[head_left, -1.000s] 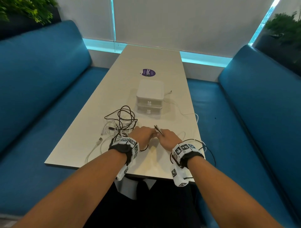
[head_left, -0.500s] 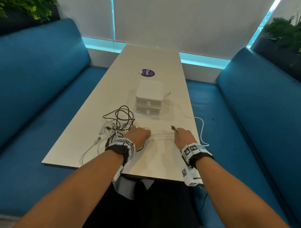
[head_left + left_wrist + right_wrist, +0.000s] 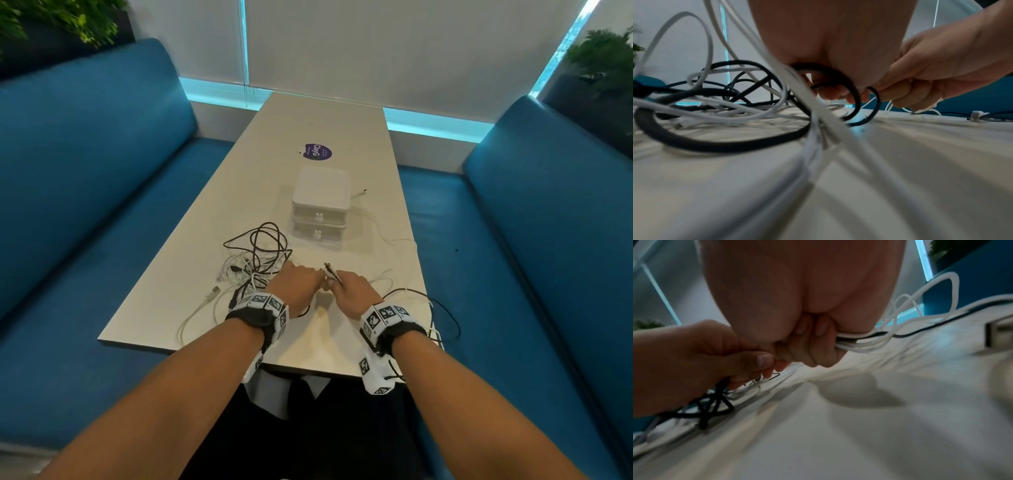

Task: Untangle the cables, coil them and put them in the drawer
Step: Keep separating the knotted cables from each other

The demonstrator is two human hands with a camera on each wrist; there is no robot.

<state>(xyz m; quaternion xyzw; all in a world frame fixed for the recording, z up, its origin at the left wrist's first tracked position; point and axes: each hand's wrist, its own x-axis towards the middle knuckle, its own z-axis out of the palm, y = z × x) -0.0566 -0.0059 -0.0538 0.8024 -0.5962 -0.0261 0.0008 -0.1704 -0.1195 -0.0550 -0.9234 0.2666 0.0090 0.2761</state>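
A tangle of black and white cables (image 3: 255, 260) lies on the white table (image 3: 322, 349), left of my hands. My left hand (image 3: 317, 274) sits at the tangle's right edge, its fingers (image 3: 835, 95) curled round a black cable loop (image 3: 856, 97) and thin white strands. My right hand (image 3: 335, 285) touches it, fist closed on a bundle of white cables (image 3: 861, 344) with a black one among them; plug ends (image 3: 330, 270) stick up between the hands. The white two-drawer box (image 3: 320, 205) stands behind, both drawers closed.
A white cable (image 3: 378, 228) runs round the box's right side to a plug (image 3: 363, 192). A black cable loop (image 3: 442, 308) hangs over the table's right edge. Blue sofas (image 3: 85, 205) flank the table. A purple sticker (image 3: 318, 151) lies further back.
Half a second ago my right hand was out to the right with a cable stretched between the hands. It has come back left and now meets the left hand.
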